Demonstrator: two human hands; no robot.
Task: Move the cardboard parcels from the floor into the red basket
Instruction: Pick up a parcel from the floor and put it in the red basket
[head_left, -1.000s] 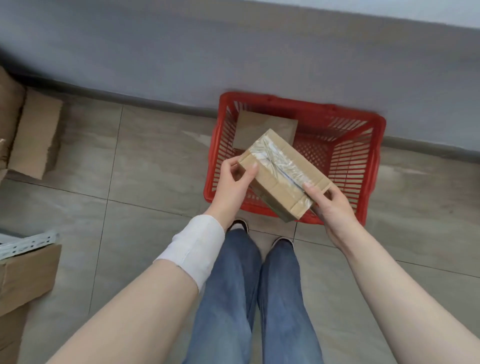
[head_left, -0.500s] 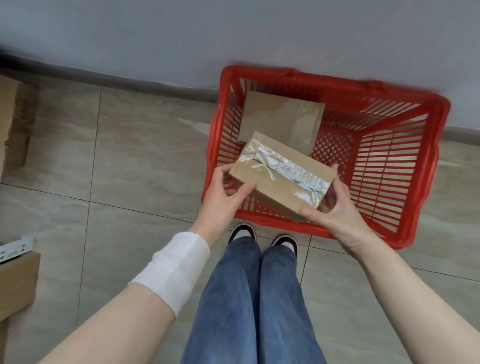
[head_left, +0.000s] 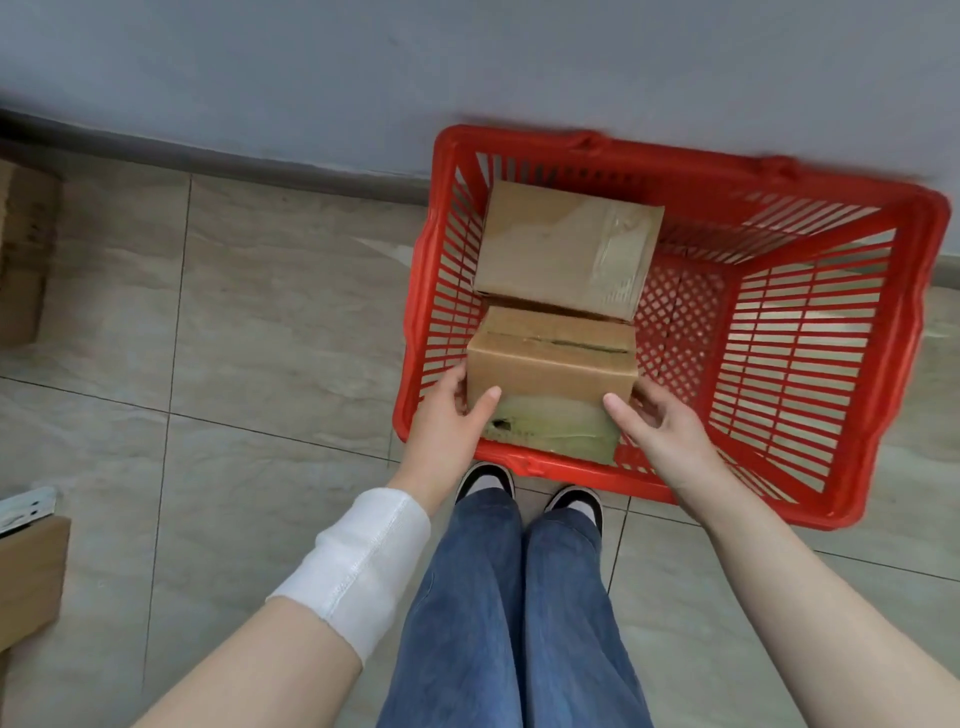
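The head camera looks down at a red basket (head_left: 701, 166) standing on a tiled floor (head_left: 260, 312) close against a grey wall (head_left: 467, 62). Both hands hold one brown cardboard parcel (head_left: 550, 364) over the near left part of the basket. The left hand (head_left: 447, 415) grasps its left end, with the thumb laid on the face turned toward the person and the fingers wrapped round the side. The right hand (head_left: 660, 431) grasps the right end in the same way, thumb on the near face and fingers behind the corner. The parcel is tilted so that its upper face, with a slit along the middle seam, points away, while a paler, greenish taped face points toward the camera and hides part of the basket's near wall. Whether it rests on the basket's bottom cannot be told. A second parcel (head_left: 566, 244), with clear tape across its right side, lies inside the basket at the far left, just beyond the held one. The left forearm wears a white cuff (head_left: 358, 566). Below the hands are blue jeans (head_left: 493, 597) and two dark shoes (head_left: 485, 480) with toes almost at the basket's near rim. At the left edge of the view stand more cardboard boxes (head_left: 26, 249), one of them (head_left: 28, 571) with a white strip (head_left: 26, 506) lying on top.
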